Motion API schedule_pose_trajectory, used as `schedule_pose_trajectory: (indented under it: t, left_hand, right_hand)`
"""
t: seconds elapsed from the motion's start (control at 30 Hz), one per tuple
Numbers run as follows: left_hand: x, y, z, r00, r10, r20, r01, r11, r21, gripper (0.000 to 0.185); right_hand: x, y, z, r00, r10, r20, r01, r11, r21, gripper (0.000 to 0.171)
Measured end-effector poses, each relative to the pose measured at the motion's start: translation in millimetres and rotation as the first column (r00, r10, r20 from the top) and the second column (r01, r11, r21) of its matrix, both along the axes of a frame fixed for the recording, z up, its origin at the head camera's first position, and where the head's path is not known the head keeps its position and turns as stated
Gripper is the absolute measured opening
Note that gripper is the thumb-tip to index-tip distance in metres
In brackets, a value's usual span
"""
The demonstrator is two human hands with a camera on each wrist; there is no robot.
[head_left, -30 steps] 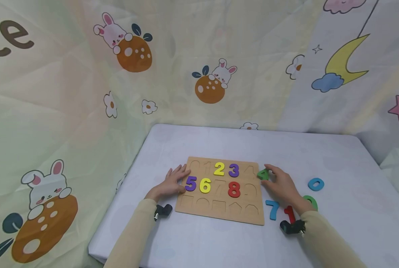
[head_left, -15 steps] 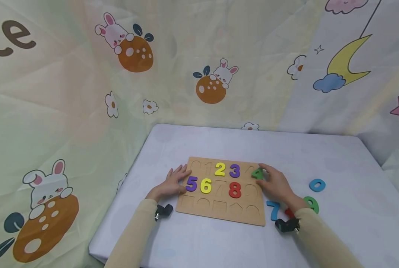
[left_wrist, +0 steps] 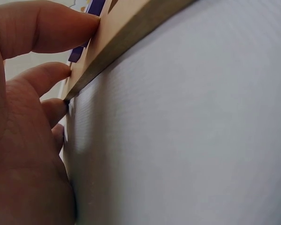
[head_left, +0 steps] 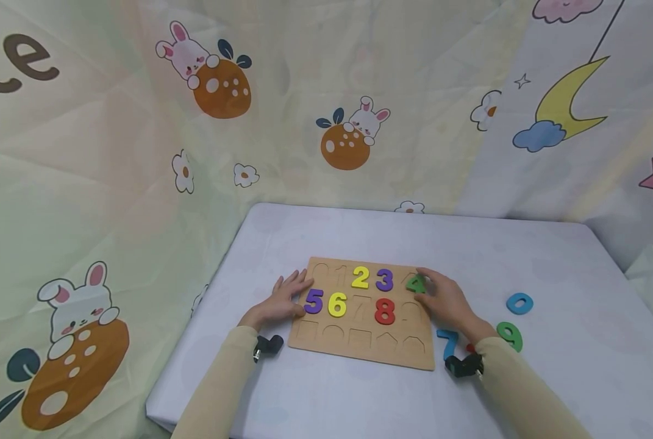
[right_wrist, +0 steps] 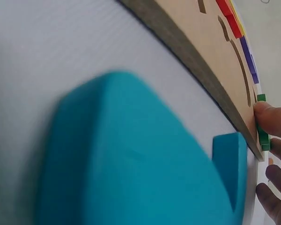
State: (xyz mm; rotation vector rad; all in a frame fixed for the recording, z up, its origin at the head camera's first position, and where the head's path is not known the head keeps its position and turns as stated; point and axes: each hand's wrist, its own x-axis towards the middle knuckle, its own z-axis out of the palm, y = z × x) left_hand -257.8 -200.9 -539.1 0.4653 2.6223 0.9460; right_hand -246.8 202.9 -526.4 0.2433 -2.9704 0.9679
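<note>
A wooden number board [head_left: 326, 349] lies on the table, with a yellow 2 [head_left: 360, 277], purple 3 [head_left: 384, 280], purple 5 [head_left: 313, 301], yellow 6 [head_left: 336, 304] and red 8 [head_left: 384, 310] set in it. My right hand [head_left: 442, 299] pinches a green 4 [head_left: 415, 283] at the board's top right corner; the green 4 [right_wrist: 262, 136] shows edge-on in the right wrist view, under my thumb. My left hand [head_left: 282, 300] rests with straight fingers [left_wrist: 42, 33] against the board's left edge [left_wrist: 126, 35].
A blue 7 [head_left: 447, 343] and a mostly hidden red piece [head_left: 471, 348] lie right of the board by my right wrist. Further right are a green 9 [head_left: 510, 335] and a blue 0 [head_left: 519, 303]. Patterned cloth walls surround the table [head_left: 551, 256].
My right hand has carried the green 4 leftward from beside the board onto its top right corner. The left hand has stayed put at the left edge.
</note>
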Motion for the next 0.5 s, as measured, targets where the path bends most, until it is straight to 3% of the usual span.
schedule_pose_trajectory:
  t: [0.5]
  left_hand:
    - [0.2,1.0,2.2,1.0,-0.004,0.001,0.004,1.0,-0.003,0.086]
  right_hand:
    - [-6.9,-5.0,0.4,1.0,0.007,0.025,-0.007,1.0,-0.019,0.069]
